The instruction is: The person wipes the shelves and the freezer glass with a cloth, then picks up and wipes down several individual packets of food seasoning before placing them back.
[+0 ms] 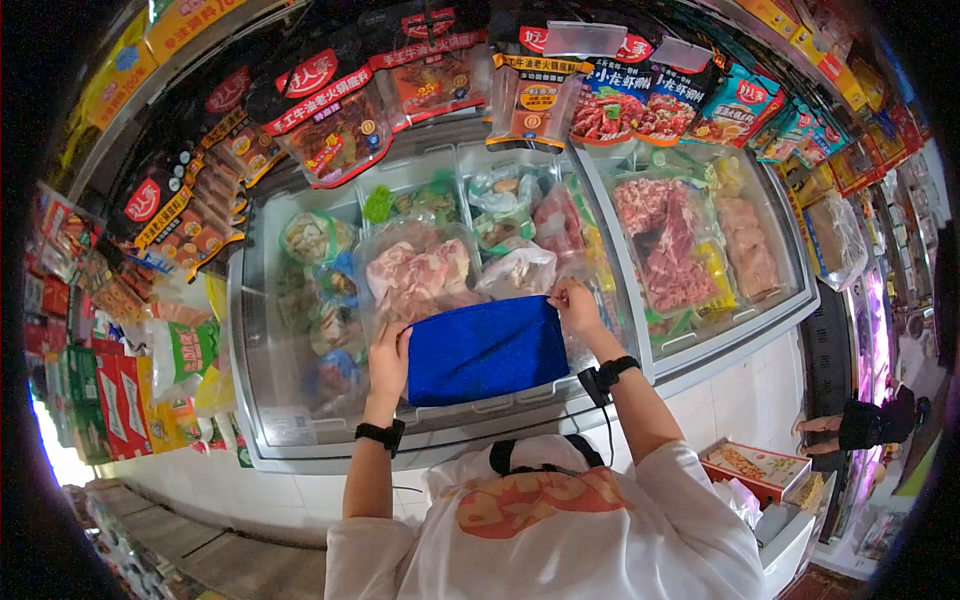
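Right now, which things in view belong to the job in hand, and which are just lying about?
In the job:
blue cloth
left hand and right hand, gripping its edges
glass-topped freezer beneath, probably

Just lying about:
hanging food packets, far side
packed meat under the glass
red-sided carton, lower right

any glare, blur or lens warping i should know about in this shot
Head view: strong fisheye bowing and blackened corners; head view: blown-out white patch at far left, purple glow at right; head view: packed food looks hazy under the glass lid, while the blue cloth shows clearly.
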`<state>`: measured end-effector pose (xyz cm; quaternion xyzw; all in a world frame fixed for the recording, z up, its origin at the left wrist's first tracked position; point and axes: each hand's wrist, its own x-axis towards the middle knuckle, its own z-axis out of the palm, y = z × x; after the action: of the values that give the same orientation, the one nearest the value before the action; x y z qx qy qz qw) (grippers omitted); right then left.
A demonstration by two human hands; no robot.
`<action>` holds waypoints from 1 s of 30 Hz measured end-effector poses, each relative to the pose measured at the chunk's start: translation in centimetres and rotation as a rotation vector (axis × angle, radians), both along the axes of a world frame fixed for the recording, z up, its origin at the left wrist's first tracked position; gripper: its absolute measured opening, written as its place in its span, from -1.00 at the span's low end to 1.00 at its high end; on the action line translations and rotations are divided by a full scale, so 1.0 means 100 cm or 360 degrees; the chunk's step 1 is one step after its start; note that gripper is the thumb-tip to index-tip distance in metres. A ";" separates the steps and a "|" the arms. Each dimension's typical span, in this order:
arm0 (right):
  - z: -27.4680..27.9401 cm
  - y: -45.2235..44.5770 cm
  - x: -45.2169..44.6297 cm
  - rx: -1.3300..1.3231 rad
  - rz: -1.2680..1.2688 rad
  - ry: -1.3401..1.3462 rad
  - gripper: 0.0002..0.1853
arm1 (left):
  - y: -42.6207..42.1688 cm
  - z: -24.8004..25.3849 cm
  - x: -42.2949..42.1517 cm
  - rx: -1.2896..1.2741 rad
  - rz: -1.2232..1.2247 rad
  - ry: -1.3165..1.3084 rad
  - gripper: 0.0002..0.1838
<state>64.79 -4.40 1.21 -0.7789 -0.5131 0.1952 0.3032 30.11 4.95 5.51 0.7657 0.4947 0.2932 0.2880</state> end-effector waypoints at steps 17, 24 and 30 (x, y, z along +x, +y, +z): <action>0.020 -0.016 0.002 0.0225 -0.0003 0.0741 -0.79 | -0.003 0.017 -0.003 0.0016 -0.0039 -0.0096 -0.87; 0.102 -0.038 -0.011 0.0299 0.0022 0.0080 -0.83 | -0.021 0.089 -0.013 0.0217 -0.0096 -0.0098 -0.92; 0.183 -0.062 -0.037 0.0913 -0.0075 -0.0150 -0.92 | -0.034 0.141 -0.022 0.0708 -0.0117 -0.0100 -0.94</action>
<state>61.08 -10.57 19.51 -0.6813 -0.5427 -0.0013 0.4913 27.89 1.57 19.64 0.8183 0.3805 0.4081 0.1377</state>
